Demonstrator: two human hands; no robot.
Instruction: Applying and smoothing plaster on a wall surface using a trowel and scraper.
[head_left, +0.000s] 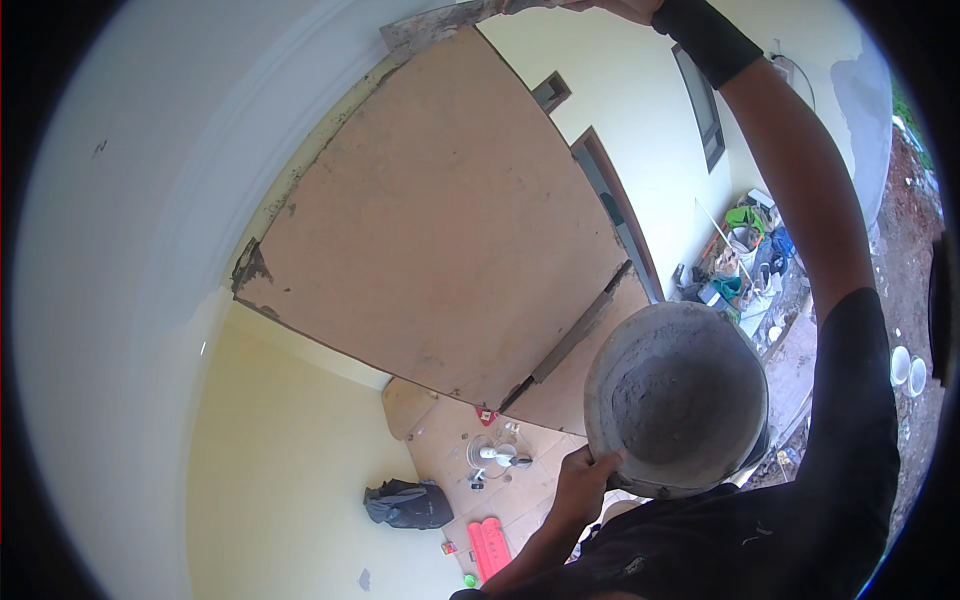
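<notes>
The left hand (578, 488) has its fingers closed on the rim of a grey bowl (685, 395), held up before the person's dark shirt (690, 545) — grey paste (665, 405) lies inside. Cut by the top edge, the right hand (622, 8) grips a flat tool (440, 30) beyond a brown board (440, 210).

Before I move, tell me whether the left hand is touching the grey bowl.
Touching. The head view shows the left hand gripping the grey bowl at its lower left edge, thumb over the rim.
</notes>
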